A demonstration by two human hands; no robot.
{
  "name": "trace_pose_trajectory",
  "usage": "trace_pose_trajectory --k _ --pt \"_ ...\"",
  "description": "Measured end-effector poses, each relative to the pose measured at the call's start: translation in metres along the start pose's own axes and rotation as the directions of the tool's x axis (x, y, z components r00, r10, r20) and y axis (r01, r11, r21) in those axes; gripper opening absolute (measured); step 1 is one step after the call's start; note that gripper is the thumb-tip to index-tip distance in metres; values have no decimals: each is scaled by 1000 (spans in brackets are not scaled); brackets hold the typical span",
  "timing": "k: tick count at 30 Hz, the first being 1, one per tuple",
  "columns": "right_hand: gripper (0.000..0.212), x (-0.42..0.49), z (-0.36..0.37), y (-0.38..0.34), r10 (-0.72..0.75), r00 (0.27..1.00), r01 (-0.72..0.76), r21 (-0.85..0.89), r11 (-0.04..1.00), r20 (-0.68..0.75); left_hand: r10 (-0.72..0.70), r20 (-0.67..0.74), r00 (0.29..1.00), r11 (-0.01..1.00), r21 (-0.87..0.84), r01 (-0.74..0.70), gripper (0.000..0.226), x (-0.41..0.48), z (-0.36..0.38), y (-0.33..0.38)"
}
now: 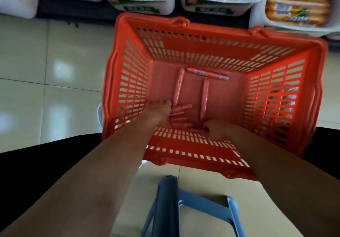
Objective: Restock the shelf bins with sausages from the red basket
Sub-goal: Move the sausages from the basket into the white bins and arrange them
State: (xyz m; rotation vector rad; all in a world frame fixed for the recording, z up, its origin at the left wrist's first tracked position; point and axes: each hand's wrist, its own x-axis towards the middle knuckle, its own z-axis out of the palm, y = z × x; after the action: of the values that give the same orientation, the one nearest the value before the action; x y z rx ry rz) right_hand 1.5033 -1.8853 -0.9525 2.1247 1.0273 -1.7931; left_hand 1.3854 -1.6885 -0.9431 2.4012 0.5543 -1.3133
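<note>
White shelf bins (139,6) packed with red and orange packs line the far edge of the tiled floor (46,71), and a blue stool (184,209) stands between my knees. The red basket (312,93) sits between them. Three loose sausages (179,85) lie on its bottom, with a small heap (179,115) against the near wall. Both forearms reach over the near rim. My left hand (160,111) lies beside the heap, fingers straight on the basket bottom. My right hand (215,128) is curled by the heap; I cannot tell whether it holds any
</note>
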Motion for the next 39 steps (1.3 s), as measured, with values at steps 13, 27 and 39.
trace_pose_trajectory --k 13,27,39 --pt "41 17 -27 6 326 827 -56 509 859 -458 88 -39 995 996 2 -88 60 10 12 15" --pt "57 18 -49 9 283 810 -108 344 933 -514 211 -28 977 970 129 -205 50 12 11 12" --pt "65 44 -87 2 20 718 -165 -143 976 -695 -72 -203 976 977 -209 28 78 6 13 -16"
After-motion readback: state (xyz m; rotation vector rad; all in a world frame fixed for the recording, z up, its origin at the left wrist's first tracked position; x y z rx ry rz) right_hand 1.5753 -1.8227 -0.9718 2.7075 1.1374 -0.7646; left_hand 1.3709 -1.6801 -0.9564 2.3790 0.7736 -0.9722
